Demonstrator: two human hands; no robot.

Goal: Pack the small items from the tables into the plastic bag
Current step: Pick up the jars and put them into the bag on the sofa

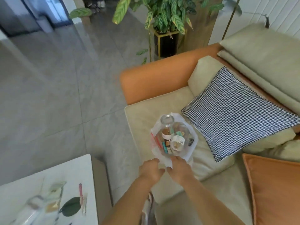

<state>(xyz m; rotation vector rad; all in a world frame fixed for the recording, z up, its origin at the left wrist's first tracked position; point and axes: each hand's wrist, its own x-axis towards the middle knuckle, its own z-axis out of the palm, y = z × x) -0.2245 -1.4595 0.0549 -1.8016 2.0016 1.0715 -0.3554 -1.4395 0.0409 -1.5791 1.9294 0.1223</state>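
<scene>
- We count one sofa [162,104]: beige seat, orange armrest, with three loose cushions on it, namely a beige one [203,75] in the corner, a black-and-white houndstooth one [235,111] and an orange one [272,189] at the near right.
- One white table [48,176] stands at our lower left. The things on it are blurred; we make out one dark green leaf shape [71,206] and a thin red strip [80,190].
- One potted plant [165,18] in a black, gold-edged planter stands beyond the armrest.
- One clear plastic bag [174,138] rests on the seat, just left of the houndstooth cushion, long axis running from us toward the armrest, its mouth at our end.
- Inside it we see one jar with a metal lid [167,120] at the far end, a smaller labelled container [177,141] and a teal packet [165,146]; the rest we cannot count.
- Our left hand [151,169] and right hand [178,168], nearly touching each other, each pinch the bag's near edge with curled fingers.
</scene>
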